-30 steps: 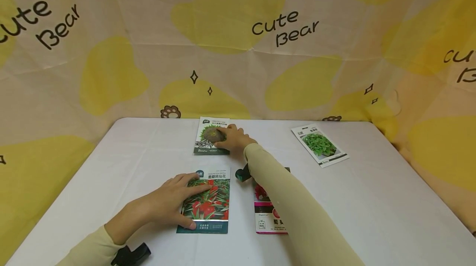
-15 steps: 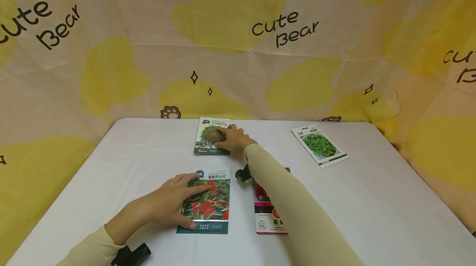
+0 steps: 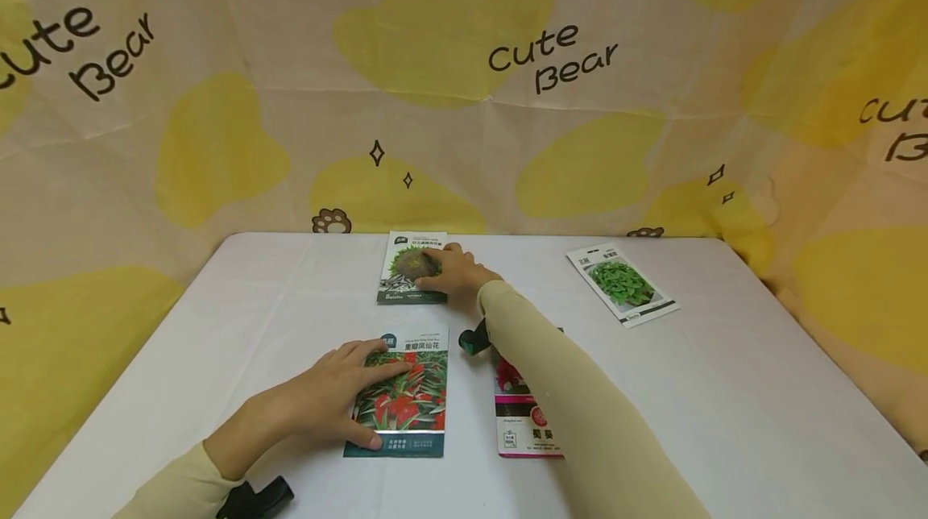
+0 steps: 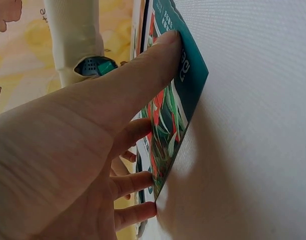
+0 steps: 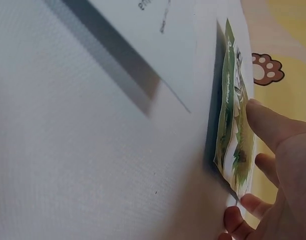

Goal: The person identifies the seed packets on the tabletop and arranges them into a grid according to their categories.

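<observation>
A seed packet printed with red flowers (image 3: 406,410) lies flat on the near part of the white table. My left hand (image 3: 322,390) rests on it, fingers spread over its left side and the thumb on its dark lower band. At the back edge lies a second seed packet, showing a round spiky green-brown plant (image 3: 409,263). My right hand (image 3: 458,271) touches its right side, and the right wrist view has the thumb (image 5: 265,122) on the face of this packet (image 5: 230,120) and the other fingers by its edge.
Partly under my right forearm is a pink-and-white seed packet (image 3: 516,430). A green-leaf seed packet (image 3: 622,284) lies askew at the back right of the white table (image 3: 747,398). Behind the table hangs a yellow-patterned cloth (image 3: 449,60).
</observation>
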Demonstrator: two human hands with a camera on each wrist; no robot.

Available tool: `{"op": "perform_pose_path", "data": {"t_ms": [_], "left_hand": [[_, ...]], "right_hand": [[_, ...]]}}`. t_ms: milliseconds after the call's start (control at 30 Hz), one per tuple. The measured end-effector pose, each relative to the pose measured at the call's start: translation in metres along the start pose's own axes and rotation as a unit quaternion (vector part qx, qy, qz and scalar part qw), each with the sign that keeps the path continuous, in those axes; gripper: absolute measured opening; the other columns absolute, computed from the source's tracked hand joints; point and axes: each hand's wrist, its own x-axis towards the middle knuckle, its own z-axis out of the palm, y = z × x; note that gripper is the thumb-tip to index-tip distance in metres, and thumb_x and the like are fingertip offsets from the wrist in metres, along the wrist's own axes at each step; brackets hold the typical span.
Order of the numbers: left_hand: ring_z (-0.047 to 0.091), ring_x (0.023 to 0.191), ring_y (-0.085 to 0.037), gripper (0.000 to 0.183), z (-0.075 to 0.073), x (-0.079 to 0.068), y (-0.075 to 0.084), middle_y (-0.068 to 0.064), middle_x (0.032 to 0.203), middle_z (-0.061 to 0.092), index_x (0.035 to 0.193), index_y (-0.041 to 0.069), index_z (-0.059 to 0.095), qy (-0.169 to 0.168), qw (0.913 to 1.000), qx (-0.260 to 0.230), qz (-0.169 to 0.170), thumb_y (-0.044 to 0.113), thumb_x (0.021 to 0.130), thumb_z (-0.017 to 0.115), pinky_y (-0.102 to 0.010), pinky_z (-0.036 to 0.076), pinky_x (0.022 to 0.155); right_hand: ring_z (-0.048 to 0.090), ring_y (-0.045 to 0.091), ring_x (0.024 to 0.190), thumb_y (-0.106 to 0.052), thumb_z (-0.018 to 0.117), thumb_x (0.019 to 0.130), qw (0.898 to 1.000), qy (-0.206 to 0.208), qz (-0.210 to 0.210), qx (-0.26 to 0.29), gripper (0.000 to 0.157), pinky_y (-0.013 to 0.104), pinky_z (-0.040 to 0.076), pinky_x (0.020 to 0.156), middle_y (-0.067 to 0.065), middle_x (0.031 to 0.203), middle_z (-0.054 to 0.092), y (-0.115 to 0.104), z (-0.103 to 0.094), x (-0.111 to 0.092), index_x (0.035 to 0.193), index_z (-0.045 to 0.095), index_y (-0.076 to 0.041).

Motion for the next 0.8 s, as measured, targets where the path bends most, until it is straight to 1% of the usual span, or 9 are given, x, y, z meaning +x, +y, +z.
{"op": "perform_pose_path", "data": {"t_ms": [133, 267, 433, 500, 667, 800], "left_hand": [[0.036, 0.142, -0.047, 0.094, 0.000, 0.001, 0.001, -0.018, 0.157, 0.037, 0.152, 0.033, 0.046, 0.001, 1.0000, 0.002, 0.001, 0.064, 0.071, 0.082, -0.070, 0.032, 0.112], [0.036, 0.143, -0.047, 0.094, 0.000, 0.001, 0.001, -0.018, 0.158, 0.036, 0.152, 0.034, 0.046, -0.001, 1.0000, 0.001, -0.002, 0.064, 0.071, 0.082, -0.070, 0.032, 0.111], [0.035, 0.143, -0.048, 0.095, 0.000, -0.001, 0.002, -0.018, 0.157, 0.037, 0.152, 0.034, 0.046, -0.002, 1.0000, -0.005, -0.003, 0.066, 0.070, 0.081, -0.071, 0.032, 0.111], [0.035, 0.143, -0.048, 0.095, 0.000, -0.002, 0.001, -0.019, 0.157, 0.037, 0.152, 0.034, 0.046, -0.002, 1.0000, -0.007, -0.001, 0.066, 0.070, 0.081, -0.071, 0.032, 0.111], [0.036, 0.143, -0.048, 0.094, 0.000, -0.002, 0.001, -0.019, 0.157, 0.037, 0.152, 0.033, 0.046, 0.000, 0.9999, -0.010, 0.002, 0.065, 0.070, 0.082, -0.071, 0.032, 0.111], [0.036, 0.143, -0.048, 0.094, 0.001, -0.003, 0.001, -0.019, 0.157, 0.037, 0.152, 0.033, 0.046, 0.005, 0.9999, -0.009, 0.008, 0.065, 0.071, 0.082, -0.071, 0.032, 0.111]], "right_hand": [[0.024, 0.040, 0.153, -0.053, 0.059, 0.097, 1.000, -0.004, -0.014, 0.020, 0.076, 0.067, 0.027, 0.118, 0.014, 0.168, 0.018, 0.002, -0.002, -0.001, 0.162, 0.025, -0.033], [0.022, 0.043, 0.154, -0.052, 0.060, 0.098, 0.999, -0.001, -0.026, 0.045, 0.078, 0.067, 0.028, 0.117, 0.017, 0.168, 0.016, 0.005, -0.003, 0.001, 0.162, 0.023, -0.030], [0.027, 0.041, 0.153, -0.045, 0.061, 0.099, 0.995, 0.022, -0.055, 0.078, 0.078, 0.060, 0.030, 0.120, 0.023, 0.165, 0.022, 0.008, -0.003, 0.004, 0.162, 0.024, -0.019], [0.025, 0.039, 0.154, -0.042, 0.062, 0.099, 0.993, 0.029, -0.061, 0.094, 0.077, 0.057, 0.029, 0.122, 0.023, 0.165, 0.022, 0.010, -0.003, 0.005, 0.162, 0.025, -0.016], [0.020, 0.037, 0.156, -0.038, 0.063, 0.099, 0.989, 0.041, -0.062, 0.130, 0.077, 0.054, 0.026, 0.124, 0.023, 0.166, 0.020, 0.013, -0.005, 0.003, 0.161, 0.027, -0.013], [0.023, 0.037, 0.155, -0.036, 0.063, 0.099, 0.989, 0.046, -0.070, 0.126, 0.074, 0.054, 0.026, 0.124, 0.022, 0.165, 0.024, 0.013, -0.008, -0.002, 0.160, 0.029, -0.010]]}}
